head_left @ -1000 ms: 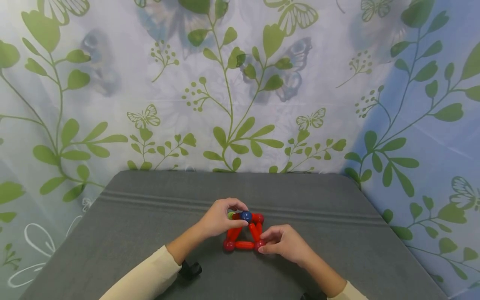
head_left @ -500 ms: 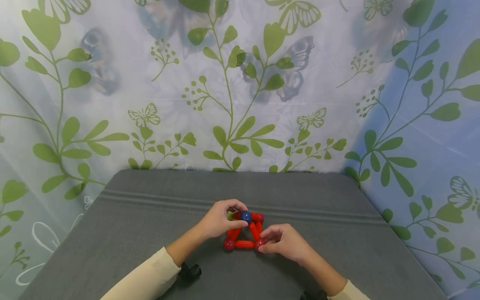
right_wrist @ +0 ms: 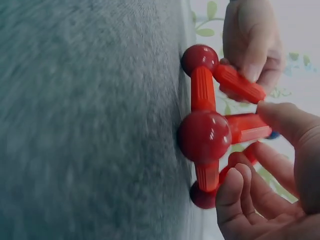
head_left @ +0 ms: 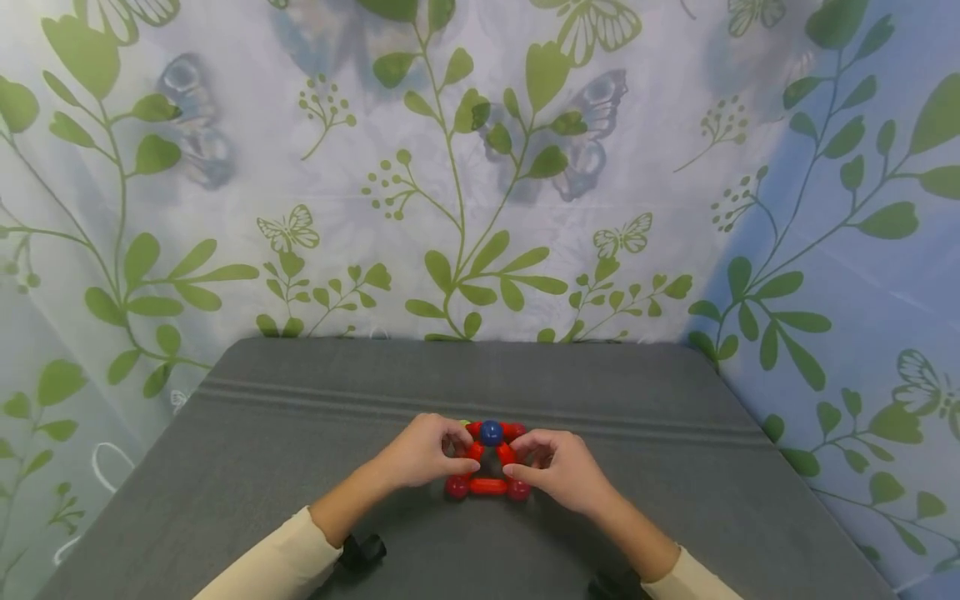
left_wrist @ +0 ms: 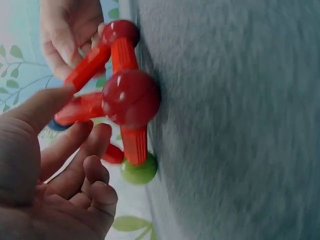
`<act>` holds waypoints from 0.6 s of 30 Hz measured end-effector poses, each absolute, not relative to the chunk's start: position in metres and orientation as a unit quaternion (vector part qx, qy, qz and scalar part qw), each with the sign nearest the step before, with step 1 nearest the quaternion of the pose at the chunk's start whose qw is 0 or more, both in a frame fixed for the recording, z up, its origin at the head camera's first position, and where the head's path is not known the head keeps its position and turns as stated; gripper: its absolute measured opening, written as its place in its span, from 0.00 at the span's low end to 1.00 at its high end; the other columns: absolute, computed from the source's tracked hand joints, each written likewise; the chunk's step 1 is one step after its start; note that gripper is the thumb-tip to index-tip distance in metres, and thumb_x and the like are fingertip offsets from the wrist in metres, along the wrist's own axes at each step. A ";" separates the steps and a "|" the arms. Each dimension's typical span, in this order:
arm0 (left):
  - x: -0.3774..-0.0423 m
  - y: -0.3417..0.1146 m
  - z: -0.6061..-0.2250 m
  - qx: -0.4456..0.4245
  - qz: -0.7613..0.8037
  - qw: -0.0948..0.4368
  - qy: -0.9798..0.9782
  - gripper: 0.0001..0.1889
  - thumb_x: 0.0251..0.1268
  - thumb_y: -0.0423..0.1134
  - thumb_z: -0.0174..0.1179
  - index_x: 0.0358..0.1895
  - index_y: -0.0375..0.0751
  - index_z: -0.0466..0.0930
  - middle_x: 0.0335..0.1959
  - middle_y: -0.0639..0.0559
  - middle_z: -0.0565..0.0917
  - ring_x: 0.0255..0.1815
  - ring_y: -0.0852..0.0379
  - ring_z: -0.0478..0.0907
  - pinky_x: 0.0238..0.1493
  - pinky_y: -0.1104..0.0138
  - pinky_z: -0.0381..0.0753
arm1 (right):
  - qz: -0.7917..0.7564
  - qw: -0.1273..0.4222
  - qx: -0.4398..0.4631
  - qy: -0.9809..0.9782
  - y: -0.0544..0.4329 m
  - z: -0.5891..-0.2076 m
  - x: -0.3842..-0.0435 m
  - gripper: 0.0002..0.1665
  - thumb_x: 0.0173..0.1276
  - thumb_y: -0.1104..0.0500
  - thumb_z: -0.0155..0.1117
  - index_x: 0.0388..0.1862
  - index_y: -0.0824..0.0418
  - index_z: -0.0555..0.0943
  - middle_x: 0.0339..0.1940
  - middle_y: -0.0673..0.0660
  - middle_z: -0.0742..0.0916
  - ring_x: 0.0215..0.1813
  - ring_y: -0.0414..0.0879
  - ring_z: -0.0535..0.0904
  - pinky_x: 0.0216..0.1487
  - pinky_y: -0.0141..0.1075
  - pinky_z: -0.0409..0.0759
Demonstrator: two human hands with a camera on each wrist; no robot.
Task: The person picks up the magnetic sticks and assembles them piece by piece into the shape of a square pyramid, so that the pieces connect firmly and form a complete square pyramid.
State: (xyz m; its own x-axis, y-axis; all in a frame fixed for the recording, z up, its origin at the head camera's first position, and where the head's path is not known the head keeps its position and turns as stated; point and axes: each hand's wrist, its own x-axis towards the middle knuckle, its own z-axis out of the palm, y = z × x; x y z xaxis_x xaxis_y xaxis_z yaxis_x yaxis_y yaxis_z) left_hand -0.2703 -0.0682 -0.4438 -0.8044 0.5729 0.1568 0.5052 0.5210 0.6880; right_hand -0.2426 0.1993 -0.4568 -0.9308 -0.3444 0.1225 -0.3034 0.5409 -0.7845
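Note:
A pyramid of magnetic rods and balls sits on the grey surface, with a blue ball on top. Red balls mark its two front corners, the left front ball and the right front ball, joined by a front red rod. At the back left is a green ball. My left hand pinches the left slanting red rod between thumb and fingers. My right hand pinches the right slanting red rod near its upper end. Fingers partly hide the rear rods.
The grey padded surface spreads around the pyramid. Behind it hangs a curtain printed with leaves and butterflies. A black wrist strap shows beside the left sleeve.
My left hand has left the top near the blue ball and moved down to the left slanting rod. My right hand has moved up from the right front ball to the right slanting rod.

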 end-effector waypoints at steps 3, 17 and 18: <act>-0.269 -0.064 -0.447 0.319 0.370 0.046 0.872 0.07 0.63 0.44 0.73 0.39 0.47 0.90 0.30 0.61 0.87 0.28 0.69 0.76 0.33 0.72 0.79 | -0.428 0.018 -0.196 0.882 0.194 -0.457 -0.242 0.15 0.64 0.46 0.77 0.44 0.52 0.89 0.34 0.45 0.90 0.29 0.36 0.81 0.28 0.32 0.80; -0.279 -0.066 -0.443 0.306 0.389 -0.041 0.868 0.06 0.69 0.38 0.68 0.45 0.43 0.88 0.34 0.51 0.86 0.27 0.64 0.73 0.31 0.71 0.78 | -0.480 -0.042 -0.173 0.859 0.195 -0.453 -0.254 0.05 0.67 0.54 0.75 0.41 0.50 0.89 0.35 0.51 0.89 0.30 0.52 0.85 0.29 0.34 0.84; -0.281 -0.065 -0.443 0.311 0.376 -0.046 0.872 0.08 0.68 0.37 0.68 0.47 0.42 0.87 0.37 0.51 0.85 0.28 0.64 0.73 0.32 0.70 0.78 | -0.473 -0.052 -0.176 0.862 0.195 -0.452 -0.256 0.06 0.67 0.55 0.75 0.42 0.50 0.89 0.37 0.51 0.89 0.29 0.50 0.84 0.29 0.34 0.83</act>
